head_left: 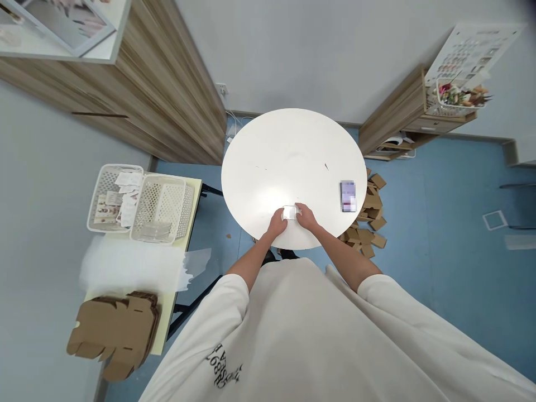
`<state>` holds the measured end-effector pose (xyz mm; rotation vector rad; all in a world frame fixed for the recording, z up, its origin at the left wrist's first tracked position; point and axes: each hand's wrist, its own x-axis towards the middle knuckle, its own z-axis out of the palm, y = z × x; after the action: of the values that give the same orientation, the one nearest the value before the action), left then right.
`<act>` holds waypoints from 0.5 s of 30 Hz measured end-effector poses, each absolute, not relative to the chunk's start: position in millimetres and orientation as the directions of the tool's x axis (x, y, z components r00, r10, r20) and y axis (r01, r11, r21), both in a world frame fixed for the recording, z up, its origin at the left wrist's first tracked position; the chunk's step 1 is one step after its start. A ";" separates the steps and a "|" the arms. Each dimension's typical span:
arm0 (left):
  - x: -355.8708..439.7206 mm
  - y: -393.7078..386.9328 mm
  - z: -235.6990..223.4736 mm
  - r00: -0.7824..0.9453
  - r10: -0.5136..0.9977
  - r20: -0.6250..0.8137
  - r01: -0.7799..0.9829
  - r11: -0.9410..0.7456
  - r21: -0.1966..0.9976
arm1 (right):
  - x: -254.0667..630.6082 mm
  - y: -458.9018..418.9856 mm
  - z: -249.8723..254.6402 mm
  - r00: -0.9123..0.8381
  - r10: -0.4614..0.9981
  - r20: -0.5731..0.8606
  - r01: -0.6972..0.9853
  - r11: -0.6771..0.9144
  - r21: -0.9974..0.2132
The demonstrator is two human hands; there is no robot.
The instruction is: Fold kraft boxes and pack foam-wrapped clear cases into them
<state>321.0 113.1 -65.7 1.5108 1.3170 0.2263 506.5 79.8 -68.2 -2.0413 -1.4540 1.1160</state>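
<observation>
Head view, only feed: person in a white short-sleeved top stood at a white oval-looking table (288, 151), both forearms reaching over the near edge. Small clear-and-white item (288, 213) was between the two hands, near that edge. Left hand (277, 222) had fingers closed on its left side; right hand (307, 217) gripped its right side, thumb toward the item. Too small to tell what the item was, or whether it touched the tabletop. Phone-like device (348, 196), screen pixelated, lay flat toward the table's right edge, well apart from the hands. Few small dark specks on the top farther out. Left of the person, a pale yellow side table (161, 339) carried two white perforated baskets side by side: left basket (97, 209) with papers in it, right basket (181, 195) with clear flat pieces at its near end. Nearer the person, a stack of translucent white sheets (129, 262), then flattened brown box blanks (113, 329). Right of the oval table, brown cardboard pieces (368, 215) were heaped on the blue floor (456, 234).
</observation>
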 end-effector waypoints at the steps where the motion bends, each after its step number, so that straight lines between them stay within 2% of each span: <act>1: 319.6 112.9 -65.1 0.358 0.803 -0.476 0.599 0.193 0.777 | 508.1 77.6 -68.0 0.150 0.910 -0.386 0.597 -0.394 -0.698; 5: 316.3 109.3 -59.1 0.313 0.796 -0.518 0.617 0.244 0.748 | 510.6 69.7 -66.8 0.162 0.882 -0.443 0.569 -0.450 -0.688; 10: 322.2 110.5 -47.6 0.241 0.771 -0.589 0.690 0.290 0.663 | 505.6 78.1 -62.7 0.078 0.924 -0.375 0.661 -0.330 -0.674; 15: 332.1 122.2 -39.0 0.251 0.663 -0.705 0.735 0.344 0.585 | 501.6 89.1 -54.7 0.024 0.890 -0.456 0.708 -0.337 -0.621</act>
<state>332.1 122.2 -39.0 1.3555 1.4484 -0.0780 501.6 89.1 -54.7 -2.0771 -1.6595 1.2067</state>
